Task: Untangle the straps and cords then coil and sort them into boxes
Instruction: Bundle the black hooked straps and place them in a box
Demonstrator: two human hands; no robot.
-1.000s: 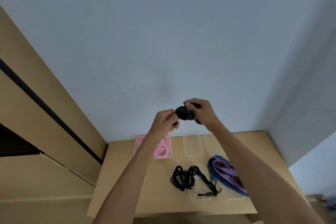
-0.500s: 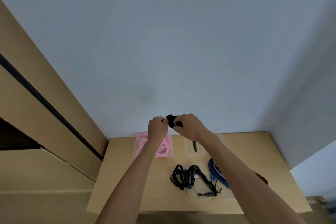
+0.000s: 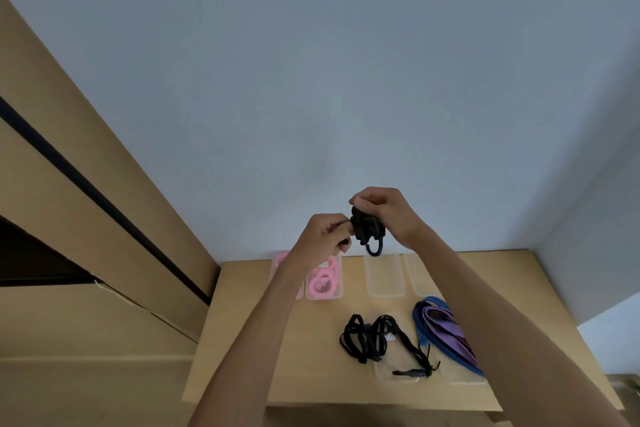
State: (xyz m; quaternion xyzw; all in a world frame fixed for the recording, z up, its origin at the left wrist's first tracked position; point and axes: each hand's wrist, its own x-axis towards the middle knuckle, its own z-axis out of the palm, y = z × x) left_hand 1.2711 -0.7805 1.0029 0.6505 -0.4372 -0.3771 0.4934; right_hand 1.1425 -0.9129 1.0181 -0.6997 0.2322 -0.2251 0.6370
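Since half a second ago you have lifted both hands higher and drawn them back from the far boxes, and a loop of the black cord bundle (image 3: pixel 367 230) now hangs free below your right hand.

Nearest to you, below and well apart from your hands, a loose black strap tangle (image 3: pixel 367 339) lies on the wooden table (image 3: pixel 242 374), its tail trailing over a clear lid (image 3: pixel 398 367). Just right of it, under your right forearm, blue and purple straps (image 3: pixel 440 322) lie together, the purple inside the blue loop.

Higher up, your left hand (image 3: pixel 323 236) has its fingers curled, thumb and fingertips pinching the left side of the black cord bundle. Your right hand (image 3: pixel 384 211) is curled over the bundle's top and right side, gripping it from above. Both hands are grasping that same bundle, held in the air against the pale wall, with the loop dangling beneath your right palm.

Beyond and below your hands, along the back edge of the table, a clear box with pink coils (image 3: pixel 323 282) sits under your left wrist. An empty-looking clear box (image 3: pixel 385 276) sits directly below the dangling loop, and another clear box (image 3: pixel 414 274) is partly hidden by your right forearm.
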